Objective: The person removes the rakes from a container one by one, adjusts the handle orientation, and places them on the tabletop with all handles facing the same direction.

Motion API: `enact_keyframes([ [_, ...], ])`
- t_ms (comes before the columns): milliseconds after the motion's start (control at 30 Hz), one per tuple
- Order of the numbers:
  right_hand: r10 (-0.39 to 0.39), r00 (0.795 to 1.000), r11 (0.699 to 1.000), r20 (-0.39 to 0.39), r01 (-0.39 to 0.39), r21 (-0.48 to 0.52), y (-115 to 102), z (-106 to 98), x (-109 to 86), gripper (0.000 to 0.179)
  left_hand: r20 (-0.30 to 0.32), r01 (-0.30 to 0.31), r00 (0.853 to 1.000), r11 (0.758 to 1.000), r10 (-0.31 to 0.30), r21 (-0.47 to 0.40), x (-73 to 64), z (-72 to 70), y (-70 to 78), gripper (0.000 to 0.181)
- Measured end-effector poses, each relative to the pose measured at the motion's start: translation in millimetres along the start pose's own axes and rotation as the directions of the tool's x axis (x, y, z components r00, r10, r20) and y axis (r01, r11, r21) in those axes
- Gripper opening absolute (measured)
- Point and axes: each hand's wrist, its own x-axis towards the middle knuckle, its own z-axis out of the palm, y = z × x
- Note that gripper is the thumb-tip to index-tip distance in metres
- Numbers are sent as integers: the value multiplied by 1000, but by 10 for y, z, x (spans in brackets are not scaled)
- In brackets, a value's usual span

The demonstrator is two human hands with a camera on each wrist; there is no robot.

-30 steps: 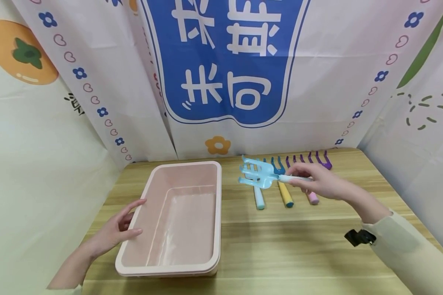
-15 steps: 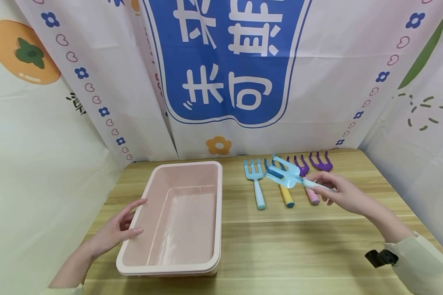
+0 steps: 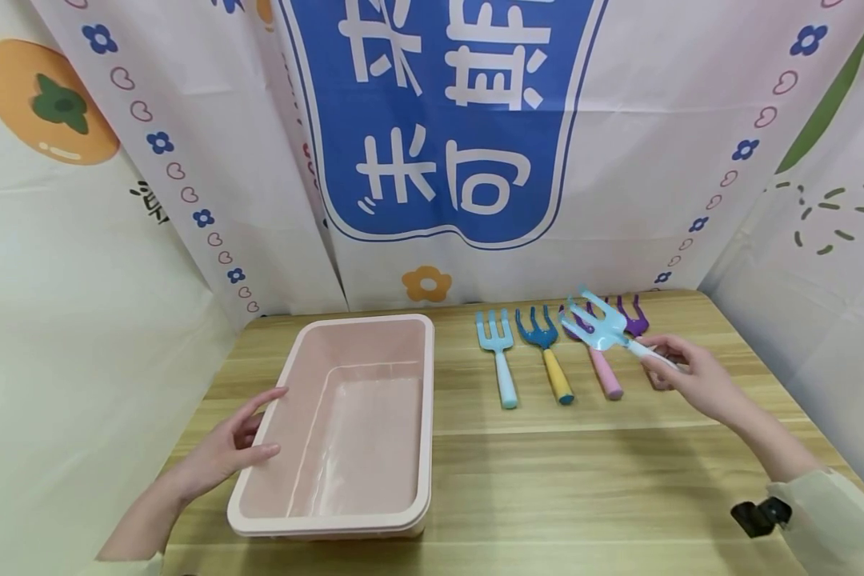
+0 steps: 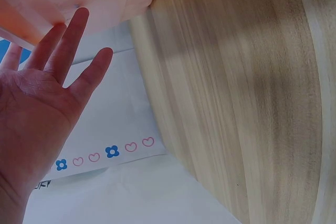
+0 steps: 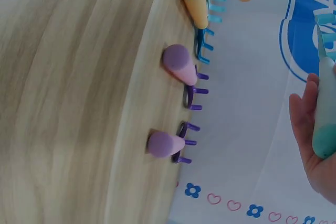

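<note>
My right hand [image 3: 698, 380] holds a light blue hand fork [image 3: 598, 324] by its pale handle, raised above the table with the tines pointing to the far left. The right wrist view shows this pale handle [image 5: 326, 106] lying against the fingers, its end green. Beneath the fork, in part covered by it and the hand, lie two purple forks with pink handles [image 3: 606, 376]. My left hand [image 3: 223, 452] touches the left rim of a pink plastic basin [image 3: 423, 416]. In the left wrist view its fingers [image 4: 68, 45] are spread and mostly straight along the basin's outer side.
To the basin's right, another light blue fork [image 3: 504, 372] and a blue fork with a yellow handle [image 3: 556, 372] lie in the same row, tines toward the back. The wooden table [image 3: 547, 488] meets a printed cloth [image 3: 619, 200] behind, with cloth at both sides.
My right hand has carried the light blue fork to the right, from above the left end of the row to over the purple forks. The left hand and basin have stayed in place.
</note>
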Motion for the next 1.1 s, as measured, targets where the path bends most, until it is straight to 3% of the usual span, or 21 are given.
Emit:
enact_keyframes([
  [133,43,997,995,-62,-49,-88,100,-69,10,29,-5,8,1000,1000,-8,5,2,3,5,72],
  [300,47,991,990,-124,-63,-126,249,-125,43,30,-9,18,1000,1000,-18,14,7,9,19,72],
  [833,121,974,978,-193,-150,-147,754,-202,131,34,-10,13,1000,1000,-13,14,-2,23,23,71],
  [1100,211,951,956,-226,-249,-155,1029,-280,161,38,-8,5,1000,1000,-5,4,-2,17,15,71],
])
